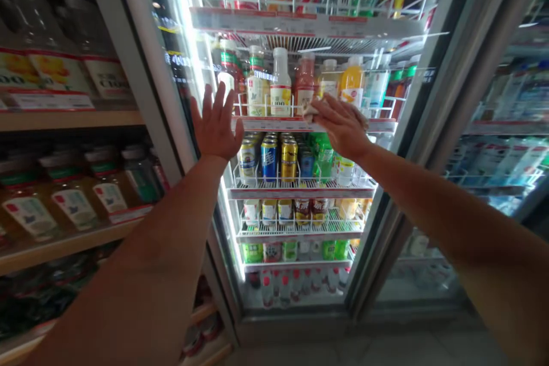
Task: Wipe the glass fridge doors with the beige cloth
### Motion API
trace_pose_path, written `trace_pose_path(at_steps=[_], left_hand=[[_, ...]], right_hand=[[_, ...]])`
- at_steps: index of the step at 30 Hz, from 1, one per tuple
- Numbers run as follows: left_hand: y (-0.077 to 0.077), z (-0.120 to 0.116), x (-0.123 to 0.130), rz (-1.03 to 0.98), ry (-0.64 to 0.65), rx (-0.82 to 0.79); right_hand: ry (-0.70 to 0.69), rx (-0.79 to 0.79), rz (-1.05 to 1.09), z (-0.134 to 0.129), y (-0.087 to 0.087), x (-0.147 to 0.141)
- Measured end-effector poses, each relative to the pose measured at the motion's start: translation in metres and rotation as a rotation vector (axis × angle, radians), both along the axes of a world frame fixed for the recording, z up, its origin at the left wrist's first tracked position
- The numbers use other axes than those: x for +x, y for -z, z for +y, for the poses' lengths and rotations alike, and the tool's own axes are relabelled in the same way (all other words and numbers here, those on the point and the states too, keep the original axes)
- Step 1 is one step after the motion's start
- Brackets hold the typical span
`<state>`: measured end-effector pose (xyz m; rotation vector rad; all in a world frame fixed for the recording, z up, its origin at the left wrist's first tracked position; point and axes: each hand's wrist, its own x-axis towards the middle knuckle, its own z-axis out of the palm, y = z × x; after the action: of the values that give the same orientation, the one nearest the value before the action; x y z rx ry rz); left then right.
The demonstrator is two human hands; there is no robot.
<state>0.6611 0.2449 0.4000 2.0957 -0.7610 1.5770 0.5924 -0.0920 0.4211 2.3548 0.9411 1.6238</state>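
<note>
Here we are, right up at a drinks fridge, both arms reaching for its glass door! The left grip is spread wide, fingers fanned apart, palm toward the glass, level with the shelf edge. Over on the right, the right grip has its fingers laid close together, pressed down over a pale cloth, and that cloth sits flat on the glass, pinned under the fingertips, right in front of the bottles. Behind the door, a white-capped bottle and an orange juice bottle stand on a wire shelf, just above a price strip. Below that, there's a row of cans, a blue can beside a gold can. Off to the left, big bottles line a wooden shelf, and to the right, another fridge door glows with more drinks. Tiled floor at the bottom!
</note>
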Motion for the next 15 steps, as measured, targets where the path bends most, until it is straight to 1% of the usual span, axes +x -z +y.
trace_pose_path(at_steps=[1, 2, 3, 4, 6, 7, 8, 9, 10, 11, 13, 14, 15], left_hand=[[0.000, 0.000, 0.001, -0.006, -0.004, 0.005], [0.000, 0.001, 0.001, -0.006, -0.003, 0.008], [0.000, 0.001, 0.001, -0.002, 0.003, 0.006], [0.000, 0.001, 0.001, 0.005, 0.013, 0.001], [0.001, 0.001, 0.001, 0.015, 0.025, -0.005], [0.001, 0.001, 0.000, 0.013, 0.022, 0.001], [0.001, 0.001, 0.000, 0.010, 0.018, 0.007], [0.001, 0.001, 0.000, 0.006, 0.013, 0.012], [0.001, 0.001, 0.001, 0.001, 0.004, 0.016], [0.001, 0.001, 0.001, -0.005, -0.008, 0.017], [0.002, 0.001, 0.003, -0.011, -0.029, -0.001], [0.002, 0.001, 0.004, -0.007, -0.038, -0.012], [0.002, 0.001, 0.005, 0.000, -0.044, -0.020]], right_hand=[[-0.010, -0.050, 0.025, 0.003, 0.000, 0.000], [-0.014, -0.060, 0.035, 0.004, -0.005, 0.001], [-0.014, -0.031, 0.033, 0.005, -0.012, 0.003], [-0.008, 0.029, 0.019, 0.006, -0.022, 0.005], [0.009, 0.199, -0.032, 0.009, -0.040, 0.011], [0.016, 0.282, -0.063, 0.013, -0.046, 0.014], [0.019, 0.342, -0.087, 0.018, -0.047, 0.017], [0.018, 0.367, -0.094, 0.025, -0.045, 0.019], [0.011, 0.352, -0.082, 0.032, -0.039, 0.020], [0.001, 0.295, -0.048, 0.041, -0.030, 0.019], [-0.017, 0.102, 0.056, 0.055, -0.012, 0.016], [-0.015, 0.008, 0.099, 0.061, -0.007, 0.013], [-0.002, -0.067, 0.127, 0.065, -0.005, 0.010]])
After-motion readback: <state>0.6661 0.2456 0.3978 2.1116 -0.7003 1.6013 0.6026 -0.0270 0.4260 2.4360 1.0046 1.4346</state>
